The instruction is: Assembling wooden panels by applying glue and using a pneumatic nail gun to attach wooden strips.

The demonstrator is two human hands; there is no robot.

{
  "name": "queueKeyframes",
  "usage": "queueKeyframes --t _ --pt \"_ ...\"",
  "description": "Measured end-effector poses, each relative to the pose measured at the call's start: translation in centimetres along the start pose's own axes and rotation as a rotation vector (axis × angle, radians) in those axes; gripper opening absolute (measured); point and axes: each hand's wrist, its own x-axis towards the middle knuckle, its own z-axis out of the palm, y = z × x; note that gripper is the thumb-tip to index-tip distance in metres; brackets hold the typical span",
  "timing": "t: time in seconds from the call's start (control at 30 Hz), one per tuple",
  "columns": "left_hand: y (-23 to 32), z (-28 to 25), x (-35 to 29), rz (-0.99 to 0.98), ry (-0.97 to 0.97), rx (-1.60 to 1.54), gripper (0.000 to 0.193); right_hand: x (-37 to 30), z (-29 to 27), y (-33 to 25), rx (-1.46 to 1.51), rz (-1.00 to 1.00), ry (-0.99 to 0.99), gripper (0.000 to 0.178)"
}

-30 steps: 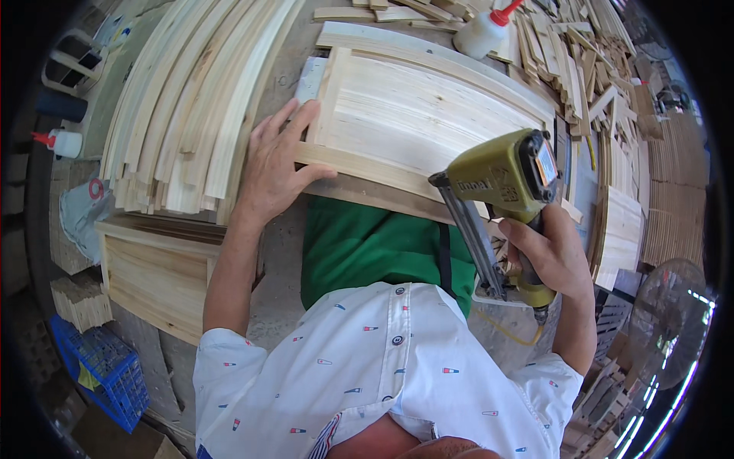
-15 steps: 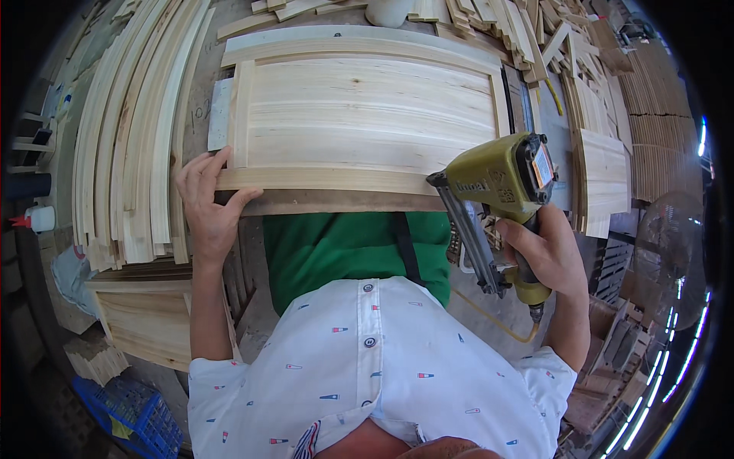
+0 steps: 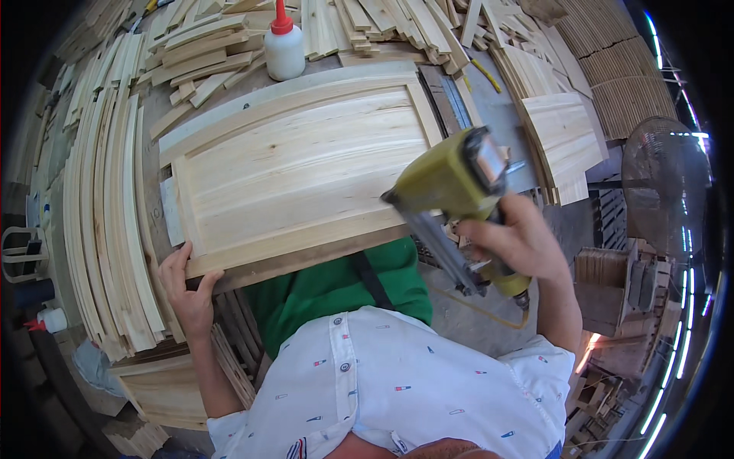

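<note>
A pale framed wooden panel lies on the workbench in front of me, turned slightly askew in view. My left hand grips its near left corner, thumb along the front edge and fingers at the left side. In my right hand is an olive-green pneumatic nail gun, held by its handle and slightly blurred. The gun's nose overlaps the panel's near right part; whether it touches the wood I cannot tell. A yellowish air hose runs from the handle's base.
Long wooden strips are stacked at the left. Loose wood pieces and a red-tipped white glue bottle stand beyond the panel. Flat boards lie at the right, near a caged fan. A second glue bottle is far left.
The whole view has tilted, showing more of the bench's far side. The nail gun's nose has shifted off the panel's near rail toward the inner board. My left hand keeps its corner.
</note>
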Motion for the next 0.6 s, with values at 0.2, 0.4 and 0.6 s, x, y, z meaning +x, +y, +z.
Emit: queueKeyframes --t 0.2,0.4,0.6 --pt "-0.3 -0.4 -0.3 -0.046 -0.014 -0.046 0.064 3.1 -6.1 1.6 -0.221 -0.105 0.454 0.028" --pt "-0.5 0.4 0.0 -0.012 -0.028 -0.043 0.065 11.8 -8.1 8.6 -1.048 0.007 0.763 0.045" --pt "-0.3 0.1 -0.1 -0.051 -0.012 -0.049 0.064 12.8 -4.8 9.6 -0.976 -0.134 0.779 0.045"
